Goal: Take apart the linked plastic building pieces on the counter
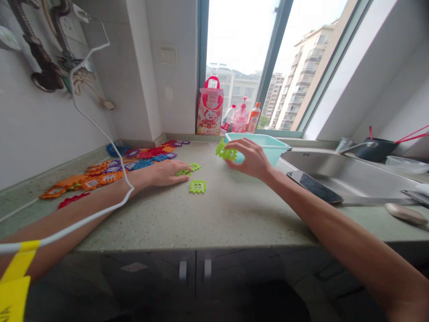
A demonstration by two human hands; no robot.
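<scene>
My right hand [250,157] pinches a lime-green interlocking toy piece [225,151] between thumb and fingers, held up above the counter in front of a pale turquoise plastic bin [268,145]. My left hand [170,172] lies low on the counter with its fingers stretched over other lime-green pieces [195,167], partly covering them. A single green piece with a window-like grid [197,186] rests flat just right of my left thumb. Left of that hand spreads a heap of orange, purple, red and blue pieces [109,171], partly behind my forearm.
A white cable [110,136] hangs across the left side, in front of my left forearm. Right of the bin are a steel sink [321,172] and a phone [314,187] at its rim. A bag [210,112] and several bottles [240,118] stand by the window.
</scene>
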